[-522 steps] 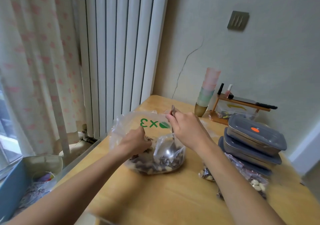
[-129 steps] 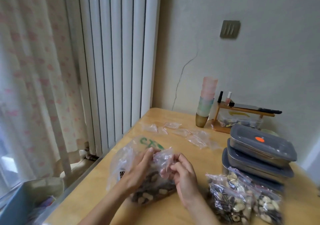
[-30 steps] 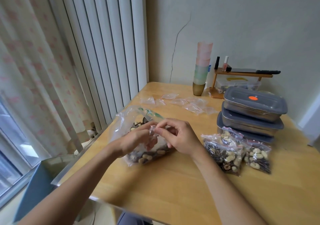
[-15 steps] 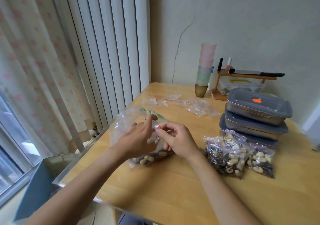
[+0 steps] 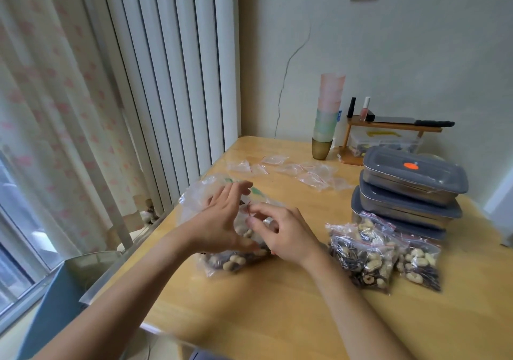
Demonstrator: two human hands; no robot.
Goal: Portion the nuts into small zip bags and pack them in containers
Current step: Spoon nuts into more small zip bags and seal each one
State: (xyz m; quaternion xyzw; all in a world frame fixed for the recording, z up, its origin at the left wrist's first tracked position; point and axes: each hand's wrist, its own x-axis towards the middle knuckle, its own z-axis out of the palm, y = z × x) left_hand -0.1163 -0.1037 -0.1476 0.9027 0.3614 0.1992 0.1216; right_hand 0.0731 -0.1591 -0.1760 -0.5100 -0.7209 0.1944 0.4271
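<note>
A small zip bag with a red seal, part filled with mixed nuts, stands between my hands in front of the large clear nut bag on the wooden table. My right hand pinches the small bag's red seal at the top. My left hand holds the bag from the left, thumb low against it and fingers stretched upward. Two filled zip bags lie to the right. Three grey-lidded metal containers are stacked behind them, lids on.
Several empty zip bags lie scattered at the table's far side. A stack of plastic cups and a small wooden rack stand by the wall. A radiator and curtain flank the table's left edge, with a blue bin below.
My left fingers have lifted and spread away from the seal, while my right hand stays pinching it. The view has shifted slightly.
</note>
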